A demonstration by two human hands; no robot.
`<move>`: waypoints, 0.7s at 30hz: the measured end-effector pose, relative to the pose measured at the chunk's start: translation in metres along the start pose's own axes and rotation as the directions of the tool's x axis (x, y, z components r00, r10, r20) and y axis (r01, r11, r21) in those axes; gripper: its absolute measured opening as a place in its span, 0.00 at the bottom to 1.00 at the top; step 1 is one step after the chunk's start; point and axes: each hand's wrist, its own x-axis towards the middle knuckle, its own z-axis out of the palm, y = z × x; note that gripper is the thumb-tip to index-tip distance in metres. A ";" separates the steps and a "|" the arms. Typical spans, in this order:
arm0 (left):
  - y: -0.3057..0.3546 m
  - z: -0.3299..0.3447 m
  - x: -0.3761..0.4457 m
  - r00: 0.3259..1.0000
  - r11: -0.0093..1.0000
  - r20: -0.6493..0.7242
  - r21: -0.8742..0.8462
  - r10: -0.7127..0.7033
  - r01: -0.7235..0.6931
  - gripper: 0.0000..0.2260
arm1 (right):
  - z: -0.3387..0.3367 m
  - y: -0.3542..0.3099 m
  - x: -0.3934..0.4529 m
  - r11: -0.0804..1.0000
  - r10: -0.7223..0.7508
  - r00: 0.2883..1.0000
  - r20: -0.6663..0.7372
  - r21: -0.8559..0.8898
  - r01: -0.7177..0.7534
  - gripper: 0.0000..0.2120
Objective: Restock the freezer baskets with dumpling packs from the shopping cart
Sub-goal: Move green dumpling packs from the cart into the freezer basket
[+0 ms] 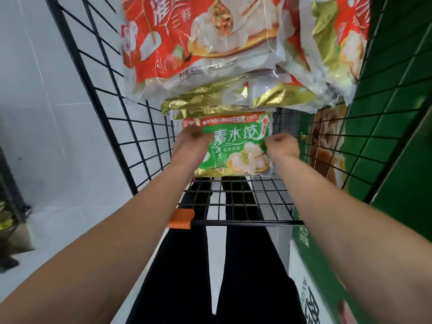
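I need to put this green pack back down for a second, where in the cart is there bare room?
Bare wire floor shows nearest you, between the green pack and the cart's near rim. Farther in it is crowded: red packs piled over gold ones.

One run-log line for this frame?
stage: pick from cart | left hand, right hand: gripping green dumpling pack | red packs: piled behind

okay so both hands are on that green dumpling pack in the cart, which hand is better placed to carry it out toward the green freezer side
Probably the right hand. It grips the green pack's edge nearest the green cabinet, which stands on that side of the cart. The left hand holds the far edge and would have to cross over.
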 end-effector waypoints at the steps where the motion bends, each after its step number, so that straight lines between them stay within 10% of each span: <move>1: -0.002 0.000 0.001 1.000 1.000 -0.010 0.006 -0.009 0.009 0.05 | 0.002 0.001 0.002 1.000 0.016 1.000 0.004 0.011 -0.016 0.09; 12: -0.017 0.010 0.028 0.985 0.993 -0.134 0.045 -0.105 0.112 0.17 | -0.016 0.004 0.008 0.962 0.227 0.973 -0.044 0.163 -0.217 0.18; 21: -0.036 0.018 0.040 0.940 0.952 -0.150 -0.043 -0.306 0.303 0.11 | -0.015 0.009 0.000 0.928 0.229 0.973 -0.010 0.305 -0.216 0.04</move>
